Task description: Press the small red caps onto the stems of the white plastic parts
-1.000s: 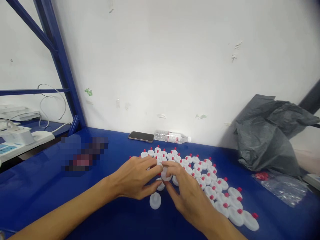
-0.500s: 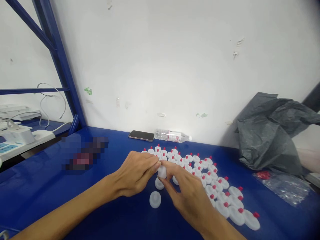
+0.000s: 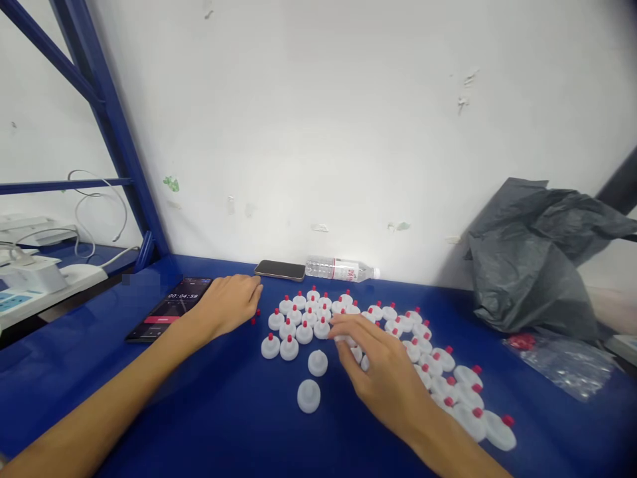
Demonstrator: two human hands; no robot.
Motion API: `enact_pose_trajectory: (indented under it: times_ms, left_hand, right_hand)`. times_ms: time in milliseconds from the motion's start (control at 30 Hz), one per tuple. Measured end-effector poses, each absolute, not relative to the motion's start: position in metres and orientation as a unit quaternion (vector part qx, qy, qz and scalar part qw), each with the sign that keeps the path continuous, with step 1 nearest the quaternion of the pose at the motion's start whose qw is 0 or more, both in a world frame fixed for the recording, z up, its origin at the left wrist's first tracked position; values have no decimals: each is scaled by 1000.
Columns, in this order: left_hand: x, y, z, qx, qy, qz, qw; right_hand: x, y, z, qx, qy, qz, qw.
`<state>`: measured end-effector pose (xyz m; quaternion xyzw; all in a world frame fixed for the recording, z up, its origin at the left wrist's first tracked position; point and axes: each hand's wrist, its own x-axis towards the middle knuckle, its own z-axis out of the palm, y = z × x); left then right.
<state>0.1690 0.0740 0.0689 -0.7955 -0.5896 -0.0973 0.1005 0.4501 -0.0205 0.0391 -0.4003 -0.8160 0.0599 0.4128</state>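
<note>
My left hand [image 3: 237, 300] is over the left part of the blue table, fingers curled downward, beside a few tiny red tips [image 3: 255, 316]. Its fingertips and anything between them are hidden. My right hand [image 3: 381, 348] is at the middle of a group of white domed caps, its thumb and fingers around a white cap [image 3: 344, 340] that they partly cover. Most caps in the group, such as this white cap with a red tip [image 3: 289, 348], stand upright. Two white caps without red tips, one nearer [image 3: 308, 397] and one farther [image 3: 317, 363], stand in front.
A phone with a running timer [image 3: 174, 307] lies by my left forearm. Along the wall are a dark phone [image 3: 279, 269] and a clear water bottle [image 3: 341, 269] on its side. A grey plastic bag [image 3: 532, 259] and a clear bag [image 3: 562, 365] are on the right.
My hands were together on a white cap and have come apart. The left has moved left to the red tips; the right has stayed near the white caps.
</note>
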Motion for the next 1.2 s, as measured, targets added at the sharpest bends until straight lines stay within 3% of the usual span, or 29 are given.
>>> enact_pose_trajectory:
  times_ms: [333,567,967,1200]
  left_hand:
    - [156,80,57,-832,-549,24,76]
    - [156,80,55,-836,-545,24,58]
    - [158,75,60,-837,-545,23,35]
    - [165,66,76,-834,-546,-12,78]
  right_hand:
    - [447,-20,31,-436,-824,65,356]
    - [451,-14,29,-454,-819,2,352]
    - [452,-10,21,-466,-824,1,323]
    - [451,-16,28,-467,-815,1,342]
